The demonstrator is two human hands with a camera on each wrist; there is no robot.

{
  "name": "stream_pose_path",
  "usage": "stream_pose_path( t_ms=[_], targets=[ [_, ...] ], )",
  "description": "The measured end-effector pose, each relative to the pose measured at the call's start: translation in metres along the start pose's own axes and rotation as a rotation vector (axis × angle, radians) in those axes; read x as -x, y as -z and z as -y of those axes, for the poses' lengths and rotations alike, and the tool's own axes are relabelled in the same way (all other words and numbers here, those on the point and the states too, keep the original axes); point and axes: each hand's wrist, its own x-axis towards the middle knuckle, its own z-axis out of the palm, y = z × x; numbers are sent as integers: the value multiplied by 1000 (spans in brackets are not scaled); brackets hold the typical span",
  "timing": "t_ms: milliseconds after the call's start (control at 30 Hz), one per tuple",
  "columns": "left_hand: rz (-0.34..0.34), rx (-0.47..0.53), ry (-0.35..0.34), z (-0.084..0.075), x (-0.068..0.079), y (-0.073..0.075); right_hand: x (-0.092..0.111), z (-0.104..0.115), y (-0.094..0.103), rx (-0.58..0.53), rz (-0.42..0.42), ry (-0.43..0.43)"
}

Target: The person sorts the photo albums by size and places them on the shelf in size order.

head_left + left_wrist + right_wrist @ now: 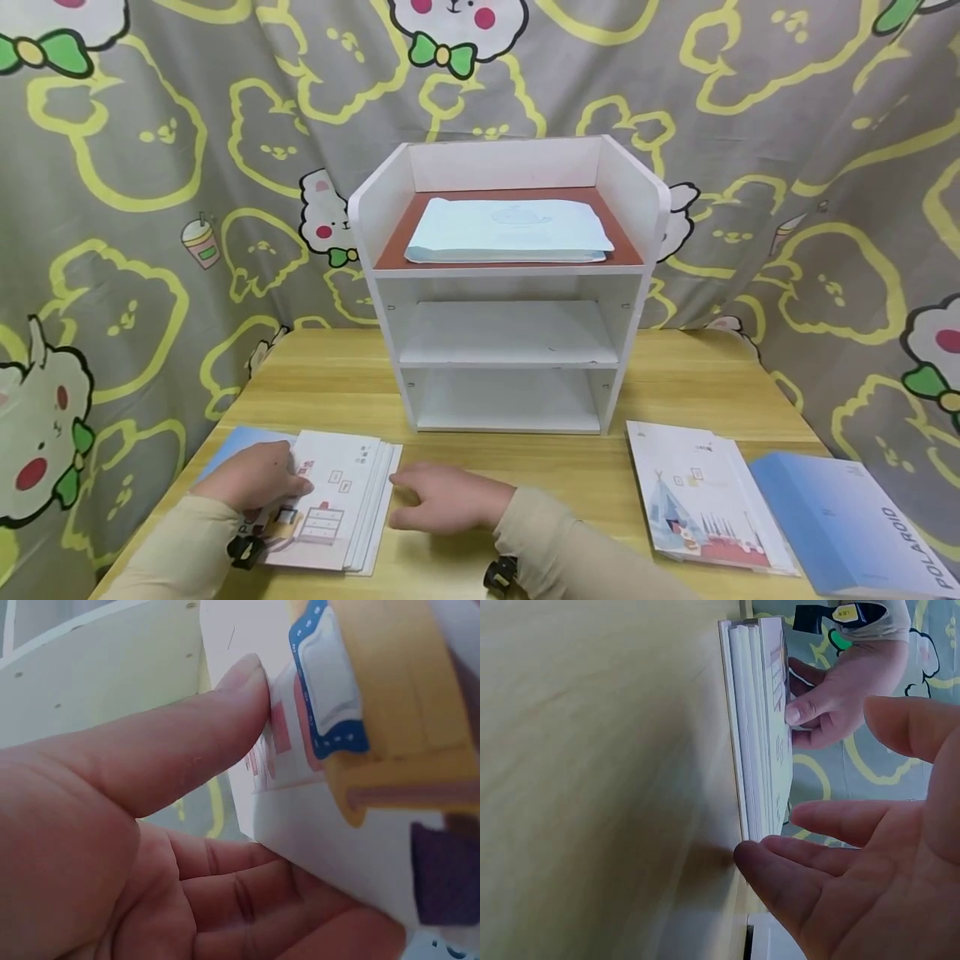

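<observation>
A stack of thin white illustrated booklets [341, 479] lies at the front left of the table, its layers fanned out toward the right. My left hand [258, 475] grips the stack's left side. In the left wrist view, the thumb [202, 739] rests on the printed cover and the other fingers are under the edge. A blue book [243, 437] shows partly from behind that hand. At the stack's right edge is my right hand [453, 502], fingers extended and apart; the right wrist view puts a fingertip [750, 855] right by the lowest layer's corner.
A white three-level shelf [510, 357] stands at the table's back, pale blue booklets [513, 229] lying on its top level. At the right are another white booklet stack [690, 475] and a thick blue book [862, 525] marked POLAROID. Patterned grey curtain [247, 158] hangs behind.
</observation>
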Motion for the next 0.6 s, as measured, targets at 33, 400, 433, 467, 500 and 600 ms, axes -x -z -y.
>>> stream_pose_path(
  t_ms=[33, 400, 433, 467, 500, 600],
  targets=[
    [4, -7, 3, 0, 0, 0, -1, 1, -1, 5, 8, 8],
    [46, -23, -14, 2, -2, -4, -22, 20, -15, 226, 26, 1],
    [48, -28, -13, 2, -3, -4, -23, 23, -17, 253, 24, -9],
    [48, -34, -12, 2, -3, -4, -24, 26, -18, 280, 24, -20],
    [48, -42, -14, 2, -3, -4, -25, 28, -19, 307, 28, -34],
    [41, -47, -17, 1, -4, -2, -28, 33, -21, 362, 57, -74]
  ],
)
